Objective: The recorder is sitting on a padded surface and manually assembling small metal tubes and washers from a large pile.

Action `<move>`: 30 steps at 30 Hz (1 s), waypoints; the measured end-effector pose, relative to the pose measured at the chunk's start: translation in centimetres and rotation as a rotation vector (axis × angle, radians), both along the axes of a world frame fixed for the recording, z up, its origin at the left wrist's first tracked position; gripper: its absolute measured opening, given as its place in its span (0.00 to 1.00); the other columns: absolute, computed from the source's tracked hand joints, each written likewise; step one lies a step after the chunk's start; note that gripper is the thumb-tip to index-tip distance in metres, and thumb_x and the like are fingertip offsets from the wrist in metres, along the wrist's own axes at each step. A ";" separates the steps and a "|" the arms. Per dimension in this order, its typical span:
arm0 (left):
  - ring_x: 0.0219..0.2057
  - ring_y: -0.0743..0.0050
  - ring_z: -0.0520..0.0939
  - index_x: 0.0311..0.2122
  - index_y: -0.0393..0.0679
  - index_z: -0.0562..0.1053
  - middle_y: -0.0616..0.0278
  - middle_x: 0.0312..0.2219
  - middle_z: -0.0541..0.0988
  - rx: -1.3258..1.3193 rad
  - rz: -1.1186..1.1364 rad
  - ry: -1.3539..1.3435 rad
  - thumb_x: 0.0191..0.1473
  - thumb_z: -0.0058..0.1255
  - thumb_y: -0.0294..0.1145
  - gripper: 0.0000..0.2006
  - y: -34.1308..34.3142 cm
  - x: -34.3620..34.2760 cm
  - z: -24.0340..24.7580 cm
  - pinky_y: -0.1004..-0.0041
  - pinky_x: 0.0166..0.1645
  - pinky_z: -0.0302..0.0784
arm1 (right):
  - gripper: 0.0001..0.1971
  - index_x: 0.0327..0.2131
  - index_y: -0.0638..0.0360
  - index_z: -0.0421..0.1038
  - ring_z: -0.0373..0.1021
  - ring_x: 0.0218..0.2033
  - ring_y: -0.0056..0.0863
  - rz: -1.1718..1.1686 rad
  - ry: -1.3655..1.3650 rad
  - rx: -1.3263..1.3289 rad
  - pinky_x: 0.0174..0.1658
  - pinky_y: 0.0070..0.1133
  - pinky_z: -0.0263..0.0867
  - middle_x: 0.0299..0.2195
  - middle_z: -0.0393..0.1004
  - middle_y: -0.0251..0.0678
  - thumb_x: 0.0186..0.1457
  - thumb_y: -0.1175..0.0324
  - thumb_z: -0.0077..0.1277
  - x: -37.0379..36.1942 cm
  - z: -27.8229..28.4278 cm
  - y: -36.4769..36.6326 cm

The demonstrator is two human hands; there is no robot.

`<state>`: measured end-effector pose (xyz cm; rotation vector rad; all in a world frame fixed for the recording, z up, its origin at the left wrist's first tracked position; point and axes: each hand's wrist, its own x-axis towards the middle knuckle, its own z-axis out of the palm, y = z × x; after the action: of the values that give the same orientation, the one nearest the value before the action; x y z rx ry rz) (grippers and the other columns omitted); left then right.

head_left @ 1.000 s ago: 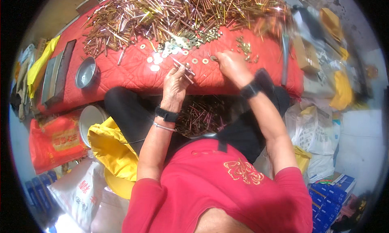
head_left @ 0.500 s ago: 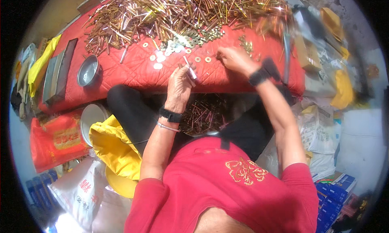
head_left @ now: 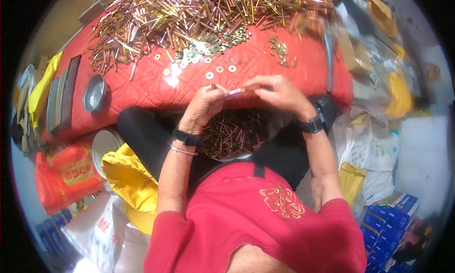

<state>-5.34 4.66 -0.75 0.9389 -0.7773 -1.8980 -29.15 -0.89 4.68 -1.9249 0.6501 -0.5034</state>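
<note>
Closer to the person's body now, the right hand (head_left: 279,93) has come from beside the flat, round metal washers (head_left: 219,69) to the end of a slim, shiny metal rod (head_left: 235,91). Closed fingers of the left hand (head_left: 207,103) grip that rod before the red quilted cover (head_left: 142,90); whether the right hand's blurred, bent fingers grip anything, I cannot tell.

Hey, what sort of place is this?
Probably a small home workshop or storeroom, though I can't be sure: a big heap of metal rods and loose washers lie on a red cloth, and blue boxes stand stacked nearby.
</note>
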 end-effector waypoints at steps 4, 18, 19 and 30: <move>0.14 0.92 0.59 0.33 0.41 0.73 0.78 0.16 0.65 0.033 -0.117 -0.176 0.51 0.52 0.30 0.05 0.0 0.5 2.3 0.85 0.19 0.51 | 0.14 0.44 0.62 0.72 0.71 0.40 0.22 0.134 0.029 0.100 0.46 0.21 0.65 0.37 0.76 0.36 0.53 0.72 0.48 -0.2 0.5 0.4; 0.19 0.88 0.66 0.40 0.47 0.69 0.74 0.22 0.71 0.179 0.517 0.339 0.55 0.52 0.45 0.14 -1.3 -6.0 -3.1 0.85 0.20 0.57 | 0.11 0.41 0.62 0.71 0.67 0.41 0.29 -0.729 -0.533 -0.360 0.47 0.23 0.62 0.37 0.68 0.37 0.56 0.67 0.48 8.6 -2.2 1.0; 0.20 0.87 0.67 0.41 0.46 0.69 0.73 0.23 0.72 0.183 0.513 0.352 0.56 0.51 0.45 0.15 -1.6 -5.8 -3.1 0.85 0.20 0.57 | 0.11 0.40 0.62 0.71 0.68 0.40 0.29 -0.727 -0.475 -0.313 0.45 0.23 0.63 0.37 0.68 0.36 0.56 0.68 0.49 8.1 -1.8 0.4; 0.12 0.88 0.57 0.47 0.38 0.70 0.76 0.14 0.61 0.088 0.467 0.100 0.59 0.44 0.37 0.16 -1.1 -2.6 -0.6 0.84 0.16 0.50 | 0.02 0.27 0.60 0.66 0.69 0.31 0.47 -0.710 0.272 -0.650 0.35 0.36 0.66 0.28 0.69 0.44 0.46 0.77 0.46 -1.3 -6.4 -10.0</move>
<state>-7.96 3.55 -1.39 0.9733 -0.3742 -1.5611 -30.47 -10.87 -1.74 -2.3563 1.5124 -0.9926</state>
